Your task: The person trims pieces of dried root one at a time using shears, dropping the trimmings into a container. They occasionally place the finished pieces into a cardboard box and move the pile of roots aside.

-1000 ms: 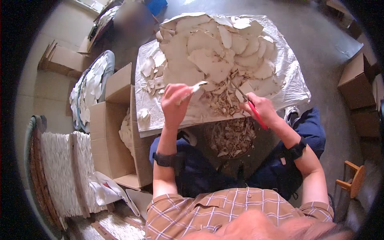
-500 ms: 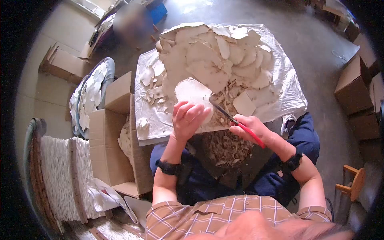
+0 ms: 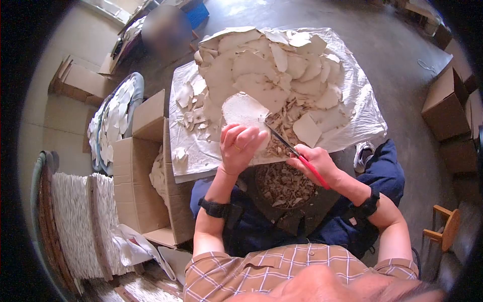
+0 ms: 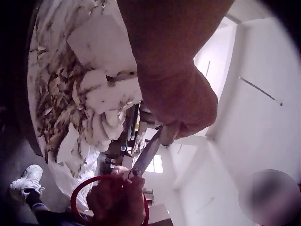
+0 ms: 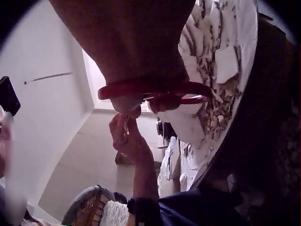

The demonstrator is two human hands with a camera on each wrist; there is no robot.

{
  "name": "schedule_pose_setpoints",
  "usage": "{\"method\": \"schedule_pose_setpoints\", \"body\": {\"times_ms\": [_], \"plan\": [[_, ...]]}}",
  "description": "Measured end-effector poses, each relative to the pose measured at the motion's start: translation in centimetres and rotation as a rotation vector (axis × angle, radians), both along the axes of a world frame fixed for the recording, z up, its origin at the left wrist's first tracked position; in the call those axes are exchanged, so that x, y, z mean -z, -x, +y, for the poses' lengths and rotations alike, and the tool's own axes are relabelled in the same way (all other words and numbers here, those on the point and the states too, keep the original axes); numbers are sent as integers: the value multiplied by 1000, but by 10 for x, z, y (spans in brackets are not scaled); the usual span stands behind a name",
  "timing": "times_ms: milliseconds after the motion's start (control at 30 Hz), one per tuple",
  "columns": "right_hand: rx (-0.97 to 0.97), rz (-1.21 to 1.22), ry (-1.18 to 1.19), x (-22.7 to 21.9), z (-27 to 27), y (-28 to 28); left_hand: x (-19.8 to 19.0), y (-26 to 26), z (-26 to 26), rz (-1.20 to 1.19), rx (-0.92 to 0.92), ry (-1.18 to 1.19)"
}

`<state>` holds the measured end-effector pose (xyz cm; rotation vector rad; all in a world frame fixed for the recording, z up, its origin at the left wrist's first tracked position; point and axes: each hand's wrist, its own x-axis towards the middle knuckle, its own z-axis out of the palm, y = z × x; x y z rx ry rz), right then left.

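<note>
Scissors [image 3: 284, 141] with red handles, gripped in the right hand [image 3: 320, 163]; fingers curled about the handle loops, blades slanting up and inward over the near side of the table. Tips meet the right edge of a pale, thin, rounded piece [image 3: 244, 110]. Whether the blades bite into it or only touch it, cannot tell.

Left hand [image 3: 240, 147] pinches the same piece by its near edge, fingers bent, a ring visible on one. Piece held up above the tabletop, in front of the big heap; its far edge overlaps the heap from the head view.

Table covered with a white plastic sheet [image 3: 366, 108]. On it, a broad heap [image 3: 261, 68] of similar pale flat pieces, overlapping, some with dark marks. Brown-edged scraps [image 3: 289, 117] scattered along its near side; one angular flat piece [image 3: 307, 130] just beside them, to the right of the blades. Smaller broken pieces [image 3: 190, 118] at the table's left.

Below the table edge, between the person's knees, a round mass of trimmings [image 3: 286, 189]. Cardboard box [image 3: 130, 183] left of the table, pale pieces inside. Further left, a basket [image 3: 118, 118] of pale pieces. Small wooden stool [image 3: 449, 229] far right.
</note>
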<state>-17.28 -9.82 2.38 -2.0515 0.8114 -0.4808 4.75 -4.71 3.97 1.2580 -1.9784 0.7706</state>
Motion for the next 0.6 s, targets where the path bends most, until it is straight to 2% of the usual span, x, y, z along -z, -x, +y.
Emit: {"method": "schedule_pose_setpoints", "body": {"times_ms": [233, 433, 500, 600], "plan": [[30, -34, 218, -1, -6, -1, -3, -1, -2, -15, -27, -2], [-36, -42, 76, 4, -14, 3, -7, -1, 0, 1, 22, -29], [-126, -40, 4, 6, -16, 6, -8, 0, 1, -52, -83, -48], [-145, -22, 12, 2, -15, 9, -9, -10, 0, 2, -21, -74]]}}
